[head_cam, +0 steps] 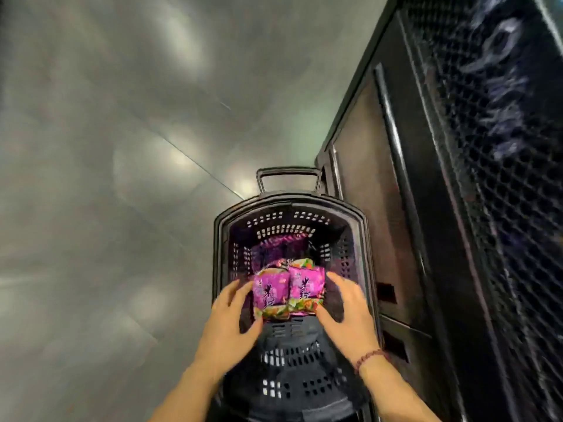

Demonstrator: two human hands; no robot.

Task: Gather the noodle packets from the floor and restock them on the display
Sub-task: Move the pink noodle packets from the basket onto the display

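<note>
Nearest camera: left hand (231, 324) and right hand (347, 309), fingers curled, clasp two pink plastic noodle packets (288, 292) between them | black perforated plastic basket (362, 239) beneath | glossy grey floor (122, 178) shows none: gathering seemingly done | black mesh display stand (487, 178): restocking judged pending

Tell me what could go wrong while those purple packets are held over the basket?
1. The noodle packets sit side by side, squeezed only between the left hand and right hand; one could slip out and drop into the basket or onto the floor.
2. The black display stands close on the right, so a lifted elbow or packet might bump it.
</note>
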